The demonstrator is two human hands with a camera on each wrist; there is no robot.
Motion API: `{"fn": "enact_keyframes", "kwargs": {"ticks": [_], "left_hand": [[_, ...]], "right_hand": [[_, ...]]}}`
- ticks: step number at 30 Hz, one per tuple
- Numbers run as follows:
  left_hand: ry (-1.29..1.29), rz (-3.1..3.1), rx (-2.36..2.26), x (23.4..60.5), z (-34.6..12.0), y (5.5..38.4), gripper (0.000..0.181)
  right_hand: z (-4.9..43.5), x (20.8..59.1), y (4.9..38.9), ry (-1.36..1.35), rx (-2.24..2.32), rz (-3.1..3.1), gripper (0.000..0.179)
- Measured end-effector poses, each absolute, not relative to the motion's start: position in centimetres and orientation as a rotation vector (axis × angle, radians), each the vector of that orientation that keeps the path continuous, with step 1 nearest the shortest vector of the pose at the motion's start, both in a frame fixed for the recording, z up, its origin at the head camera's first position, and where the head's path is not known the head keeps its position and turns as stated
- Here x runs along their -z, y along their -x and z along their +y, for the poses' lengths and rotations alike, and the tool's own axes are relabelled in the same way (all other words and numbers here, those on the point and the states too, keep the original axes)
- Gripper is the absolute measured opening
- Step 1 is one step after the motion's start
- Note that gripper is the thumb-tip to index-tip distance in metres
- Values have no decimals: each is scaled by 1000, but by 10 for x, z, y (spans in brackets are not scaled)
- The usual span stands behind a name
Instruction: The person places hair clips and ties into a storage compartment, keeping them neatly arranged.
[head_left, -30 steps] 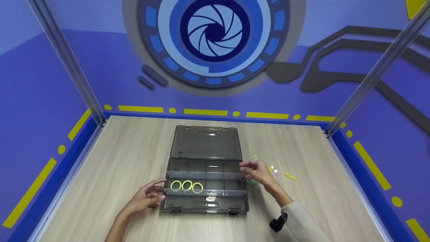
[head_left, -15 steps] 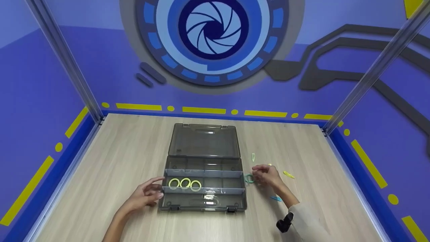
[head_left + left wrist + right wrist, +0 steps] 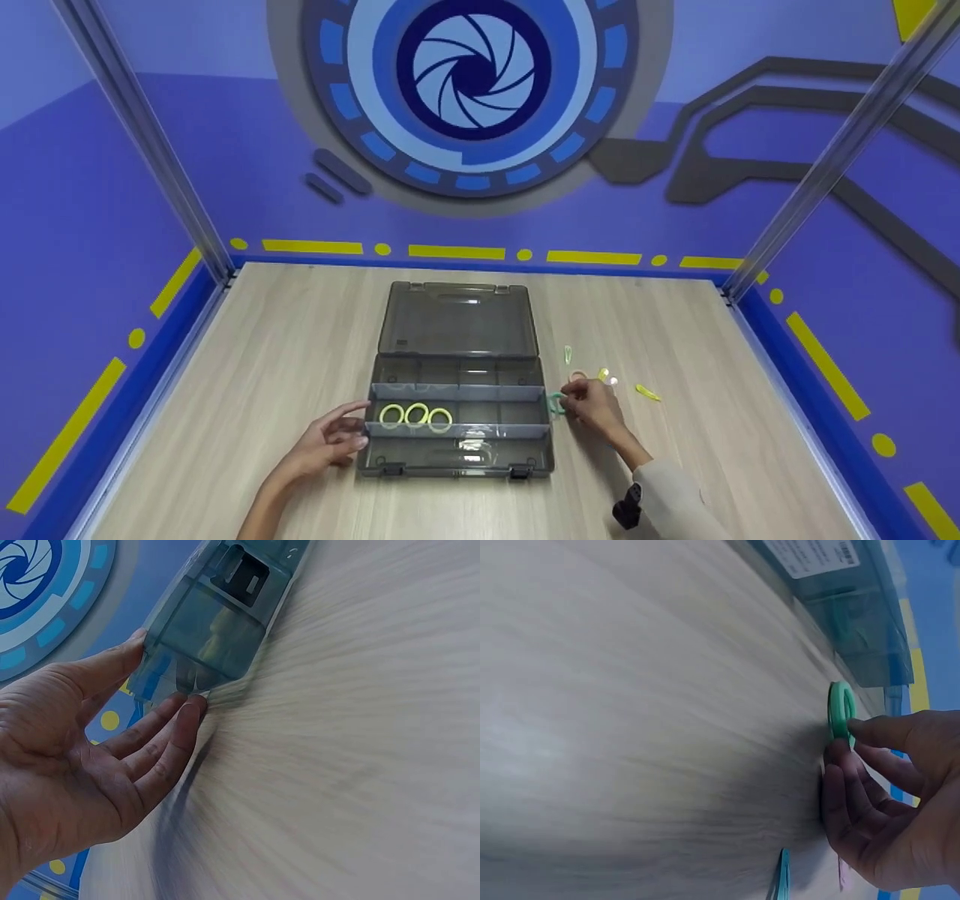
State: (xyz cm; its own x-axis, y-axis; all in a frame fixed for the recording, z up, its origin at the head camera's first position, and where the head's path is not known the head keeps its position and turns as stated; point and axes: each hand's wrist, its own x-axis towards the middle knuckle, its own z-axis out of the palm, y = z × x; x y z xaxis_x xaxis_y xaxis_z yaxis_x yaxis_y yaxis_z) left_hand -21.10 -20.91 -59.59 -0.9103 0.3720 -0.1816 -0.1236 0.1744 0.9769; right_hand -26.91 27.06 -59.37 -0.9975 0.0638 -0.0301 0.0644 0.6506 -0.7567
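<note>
A grey see-through compartment box (image 3: 457, 454) lies with its lid folded back in the head view. Several pale yellow hair ties (image 3: 417, 406) sit in its middle row, on the left. My left hand (image 3: 322, 442) rests its fingertips on the box's left side, fingers loosely bent; in the left wrist view thumb and fingers touch the box corner. Just right of the box, my right hand (image 3: 596, 405) pinches a green hair tie (image 3: 838, 709) between thumb and fingers, close to the table. The fingers partly cover the tie in the head view.
Beyond the right hand lie a peach hair tie (image 3: 576, 373), a light green hair clip (image 3: 568, 354), a yellow clip (image 3: 647, 392) and small yellow and whitish pieces. A blue clip (image 3: 783, 877) shows near the hand. Blue panels and metal posts border the table (image 3: 300, 330).
My right hand has moved from the box's right edge to the green hair tie on the table and now pinches it. The left hand stays at the box's left side.
</note>
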Motion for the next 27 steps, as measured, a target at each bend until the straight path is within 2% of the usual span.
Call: {"fn": "enact_keyframes", "kwargs": {"ticks": [10, 27], "left_hand": [[-230, 2073, -1786, 597, -209, 211, 70], [-208, 2043, -1824, 595, -208, 209, 70]], "right_hand": [[269, 594, 264, -123, 1164, 2933, 7], [295, 573, 265, -84, 1461, 2863, 8]]}}
